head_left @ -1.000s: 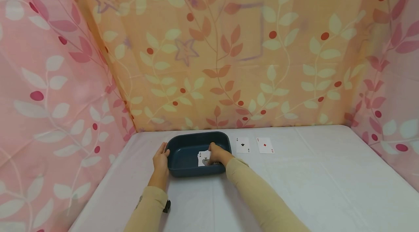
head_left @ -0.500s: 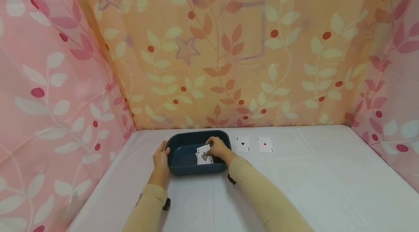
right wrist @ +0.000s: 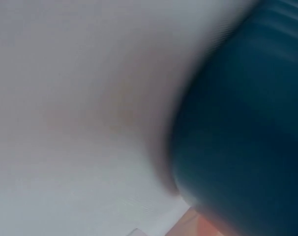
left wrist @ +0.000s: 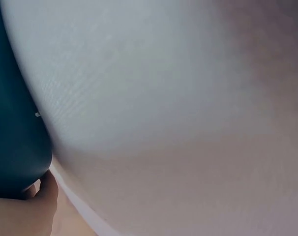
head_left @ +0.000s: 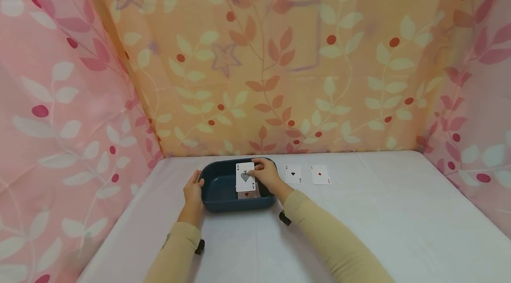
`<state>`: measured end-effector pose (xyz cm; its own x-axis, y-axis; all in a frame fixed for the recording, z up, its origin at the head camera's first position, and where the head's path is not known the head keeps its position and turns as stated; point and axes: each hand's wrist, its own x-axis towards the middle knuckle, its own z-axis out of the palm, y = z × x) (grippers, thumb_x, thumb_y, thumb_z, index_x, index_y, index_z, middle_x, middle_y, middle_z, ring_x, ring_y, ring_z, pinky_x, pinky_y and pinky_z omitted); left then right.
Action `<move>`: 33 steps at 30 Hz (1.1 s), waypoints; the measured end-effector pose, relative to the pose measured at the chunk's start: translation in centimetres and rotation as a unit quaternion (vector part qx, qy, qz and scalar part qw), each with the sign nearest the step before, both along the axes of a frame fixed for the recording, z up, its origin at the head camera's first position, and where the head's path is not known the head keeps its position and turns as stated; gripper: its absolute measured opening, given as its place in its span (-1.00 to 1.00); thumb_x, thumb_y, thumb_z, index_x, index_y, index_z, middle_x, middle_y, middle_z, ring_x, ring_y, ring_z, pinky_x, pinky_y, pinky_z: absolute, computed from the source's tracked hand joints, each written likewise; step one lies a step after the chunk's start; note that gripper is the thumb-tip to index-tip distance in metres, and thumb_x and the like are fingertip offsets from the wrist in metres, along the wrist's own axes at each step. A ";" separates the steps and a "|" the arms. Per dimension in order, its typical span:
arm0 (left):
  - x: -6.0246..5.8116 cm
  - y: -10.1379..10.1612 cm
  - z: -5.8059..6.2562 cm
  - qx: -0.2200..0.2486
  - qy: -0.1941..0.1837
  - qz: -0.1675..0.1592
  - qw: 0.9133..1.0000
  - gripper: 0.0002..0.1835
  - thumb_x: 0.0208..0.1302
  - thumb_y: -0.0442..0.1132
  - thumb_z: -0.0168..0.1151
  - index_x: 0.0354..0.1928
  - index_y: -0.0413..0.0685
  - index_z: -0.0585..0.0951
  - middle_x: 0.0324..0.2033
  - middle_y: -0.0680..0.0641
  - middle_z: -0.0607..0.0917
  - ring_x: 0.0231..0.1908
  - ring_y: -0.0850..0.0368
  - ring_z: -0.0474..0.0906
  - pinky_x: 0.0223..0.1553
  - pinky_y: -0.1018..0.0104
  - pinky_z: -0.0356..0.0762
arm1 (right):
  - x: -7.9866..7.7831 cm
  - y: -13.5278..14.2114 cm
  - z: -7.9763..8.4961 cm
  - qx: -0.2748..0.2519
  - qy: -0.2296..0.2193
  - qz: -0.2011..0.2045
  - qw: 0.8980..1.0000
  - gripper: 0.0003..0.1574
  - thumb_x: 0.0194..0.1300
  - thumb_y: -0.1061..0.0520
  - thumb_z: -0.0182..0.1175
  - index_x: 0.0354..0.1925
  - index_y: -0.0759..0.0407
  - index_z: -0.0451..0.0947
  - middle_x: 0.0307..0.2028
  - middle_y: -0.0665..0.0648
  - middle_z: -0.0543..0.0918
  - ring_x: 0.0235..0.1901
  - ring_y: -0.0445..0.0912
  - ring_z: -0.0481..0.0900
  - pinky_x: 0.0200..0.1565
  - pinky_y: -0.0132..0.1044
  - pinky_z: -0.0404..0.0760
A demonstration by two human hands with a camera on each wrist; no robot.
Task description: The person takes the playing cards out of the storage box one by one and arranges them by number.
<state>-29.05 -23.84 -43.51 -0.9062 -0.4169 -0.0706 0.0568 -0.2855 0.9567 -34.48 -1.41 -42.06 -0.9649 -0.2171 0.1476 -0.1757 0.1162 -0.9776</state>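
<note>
In the head view, my right hand [head_left: 268, 175] pinches an ace of spades playing card [head_left: 241, 178] by its right side, face up over a dark blue plastic basin [head_left: 235, 206]. Under it, a card with a red heart [head_left: 246, 194] partly shows inside the basin. My left hand [head_left: 193, 190] holds the basin's left end, thumb at the rim and fingers along the outside. The left wrist view catches the basin's wall [left wrist: 14, 113] and part of the left hand [left wrist: 28, 214]. Mostly the basin's outer wall [right wrist: 242, 123] fills the right wrist view, blurred.
Right of the basin, an ace of clubs [head_left: 293, 174] and an ace of diamonds [head_left: 320, 174] lie face up side by side on the white-covered table [head_left: 379, 221]. A patterned orange curtain [head_left: 279, 110] hangs behind, with pink curtains [head_left: 80, 141] at both sides.
The right hand has lifted the ace of spades up from the cards in the basin, uncovering the heart card. The left hand has stayed at the basin's left end.
</note>
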 end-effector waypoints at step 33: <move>0.2 0.1 0.5 0.007 -0.012 -0.009 1.000 -0.42 0.49 -0.48 -0.20 0.49 -0.20 0.02 0.46 -0.15 0.06 0.45 0.07 -0.05 0.41 0.35 -0.11 | 0.9 5.6 2.8 -0.004 -0.059 -0.070 0.996 -0.46 0.20 0.36 0.31 0.17 0.35 0.52 -0.30 0.24 0.60 -0.44 -0.10 0.57 -0.24 -0.23 0.69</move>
